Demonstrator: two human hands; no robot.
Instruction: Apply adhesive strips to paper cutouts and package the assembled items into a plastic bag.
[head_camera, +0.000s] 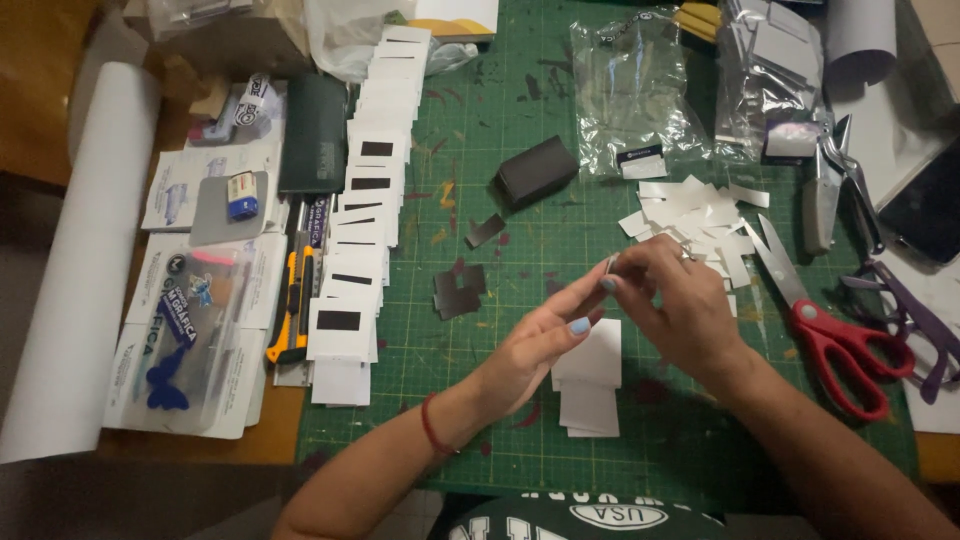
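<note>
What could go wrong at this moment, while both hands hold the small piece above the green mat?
1. The small piece is pinched only by fingertips of the left hand and right hand; it may slip and fall among the white paper scraps.
2. The red scissors lie open near the right hand; a wrist might brush the blades.

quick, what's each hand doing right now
Left hand: pinching a small dark piece.
Right hand: pinching the same piece.

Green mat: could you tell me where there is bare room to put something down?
Bare mat lies between the card row and plastic bag, and along the near edge. Crowded around the scraps and scissors.
</note>
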